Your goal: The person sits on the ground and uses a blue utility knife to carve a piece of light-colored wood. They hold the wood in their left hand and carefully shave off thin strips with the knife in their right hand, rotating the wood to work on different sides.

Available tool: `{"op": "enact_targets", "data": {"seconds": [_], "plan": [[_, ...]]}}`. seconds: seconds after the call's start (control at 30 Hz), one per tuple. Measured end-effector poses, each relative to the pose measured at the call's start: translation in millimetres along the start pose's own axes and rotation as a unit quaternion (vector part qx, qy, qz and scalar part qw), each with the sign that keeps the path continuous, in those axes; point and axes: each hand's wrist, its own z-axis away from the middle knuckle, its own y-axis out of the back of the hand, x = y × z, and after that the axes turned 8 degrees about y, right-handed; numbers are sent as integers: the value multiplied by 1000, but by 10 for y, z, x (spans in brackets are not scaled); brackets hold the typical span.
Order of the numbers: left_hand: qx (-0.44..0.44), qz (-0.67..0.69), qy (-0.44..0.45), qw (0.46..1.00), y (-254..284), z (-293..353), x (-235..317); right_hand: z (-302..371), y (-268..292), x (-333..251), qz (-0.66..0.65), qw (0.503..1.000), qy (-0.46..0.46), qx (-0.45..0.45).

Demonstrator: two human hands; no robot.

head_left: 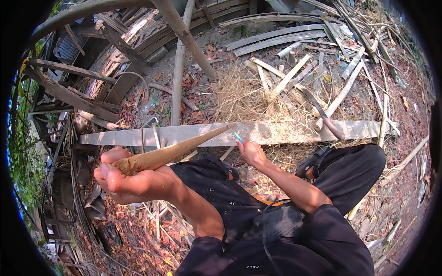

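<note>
My left hand (123, 180) is wrapped around the thick end of a long, tapered piece of wood (168, 155), pale brown and roughly cut. It slants up to the right, and its thin end lies in front of the grey plank. Close to that tip, my right hand (251, 152) pinches a slim light-blue pen (237, 136), or perhaps a pencil, pointing up and left. Beyond both hands runs a long wooden plank (198, 134), set crosswise. On its right part rests a large curved knife (326, 117) with a dark blade and a wooden handle, apart from my hands.
Wood shavings (248, 94) are heaped behind the plank, with cut sticks (294, 76) among them. Long slats (276, 39) lie farther back. An upright pole (178, 78) and stacked timber (73, 94) stand at the left. My bent knees (363, 165) are near the plank.
</note>
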Motion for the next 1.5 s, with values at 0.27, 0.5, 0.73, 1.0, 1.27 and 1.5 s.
{"op": "enact_targets", "data": {"seconds": [0.27, 0.5, 0.73, 1.0, 1.27, 1.5], "plan": [[1, -28, -16, 999, -18, -11, -38, -103, -174, 345, 32, 999, 7, 15], [-3, -25, -12, 1000, -9, -41, -50, -162, -233, 191, 10, 999, 17, -28], [-1, -36, -14, 999, -20, -69, -41, -260, -468, 467, -55, 991, -96, 75], [-59, 72, 37, 995, 35, -203, -125, -359, -290, 702, 39, 996, -80, 16], [-15, 36, 4, 999, 9, -134, 30, 706, 806, -1986, -170, 965, 197, -6], [-31, 61, -15, 998, 49, -72, -3, 861, 699, -1892, -49, 967, 245, 44]]}}
